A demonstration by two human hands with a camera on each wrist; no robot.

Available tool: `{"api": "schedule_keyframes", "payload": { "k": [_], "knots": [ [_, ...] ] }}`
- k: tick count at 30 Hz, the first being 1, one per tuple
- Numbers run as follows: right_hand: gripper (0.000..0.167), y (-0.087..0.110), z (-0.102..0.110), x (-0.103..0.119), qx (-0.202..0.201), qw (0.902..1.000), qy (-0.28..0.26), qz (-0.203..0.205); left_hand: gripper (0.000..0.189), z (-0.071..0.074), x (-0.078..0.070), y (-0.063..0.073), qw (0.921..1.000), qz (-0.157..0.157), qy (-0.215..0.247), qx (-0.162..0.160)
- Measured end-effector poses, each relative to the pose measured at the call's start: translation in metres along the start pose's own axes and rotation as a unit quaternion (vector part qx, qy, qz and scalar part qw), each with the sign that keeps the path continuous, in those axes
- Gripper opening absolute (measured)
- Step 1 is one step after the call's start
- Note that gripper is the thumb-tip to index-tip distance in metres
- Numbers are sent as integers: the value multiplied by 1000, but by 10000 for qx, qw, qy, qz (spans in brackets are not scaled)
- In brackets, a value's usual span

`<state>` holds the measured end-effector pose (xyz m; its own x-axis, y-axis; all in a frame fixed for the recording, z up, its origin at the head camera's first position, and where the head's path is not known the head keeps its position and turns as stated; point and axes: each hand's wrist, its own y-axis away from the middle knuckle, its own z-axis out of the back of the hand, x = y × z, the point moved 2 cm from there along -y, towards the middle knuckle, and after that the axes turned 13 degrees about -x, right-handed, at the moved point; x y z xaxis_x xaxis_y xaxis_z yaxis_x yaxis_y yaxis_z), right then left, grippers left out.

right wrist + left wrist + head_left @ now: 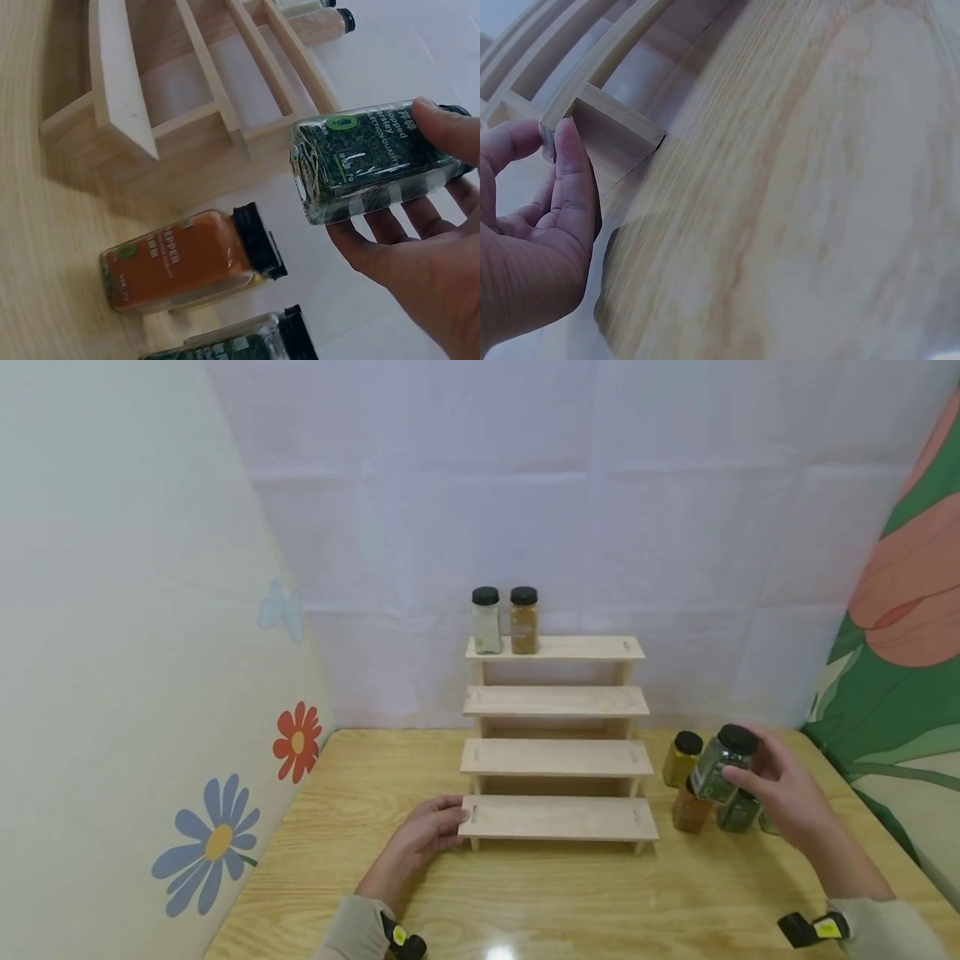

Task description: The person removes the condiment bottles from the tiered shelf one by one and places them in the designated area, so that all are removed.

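A four-step wooden rack [557, 757] stands on the table. My left hand [429, 828] pinches the left end of its lowest step between thumb and fingers, as the left wrist view [551, 202] confirms. My right hand [783, 785] holds a spice jar of dark green flakes [716, 768] with a black lid, raised above the other jars; its label reads chopped parsley in the right wrist view. Below it stand an orange-red pepper jar [180, 259], a second green jar [232, 345] and a yellow jar [678, 764]. Another jar is mostly hidden by my hand.
On the top step, at the left, stand a jar of pale contents [487, 625] and an orange-brown jar [524, 625]. A white cloth [420, 527] hangs behind the wooden table [540, 902]. Patterned panels border both sides.
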<state>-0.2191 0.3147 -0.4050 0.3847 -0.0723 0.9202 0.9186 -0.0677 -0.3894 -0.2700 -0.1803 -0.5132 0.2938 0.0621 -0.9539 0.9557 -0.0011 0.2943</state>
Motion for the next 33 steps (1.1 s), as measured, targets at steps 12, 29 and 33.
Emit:
{"api": "schedule_keyframes", "payload": {
  "k": [12, 29, 33],
  "knots": [
    [59, 26, 16, -22, 307, 9977, -366, -479, 53, 0, -1, -1, 10000, 8, 38, 1],
    [56, 52, 14, -49, 240, 9976, -186, -616, 55, 0, -2, -1, 10000, -18, -14, 72],
    [54, 58, 13, -56, 320, 9964, 11, -787, 55, 0, 1, -2, 10000, 1, 11, 80]
  ]
}}
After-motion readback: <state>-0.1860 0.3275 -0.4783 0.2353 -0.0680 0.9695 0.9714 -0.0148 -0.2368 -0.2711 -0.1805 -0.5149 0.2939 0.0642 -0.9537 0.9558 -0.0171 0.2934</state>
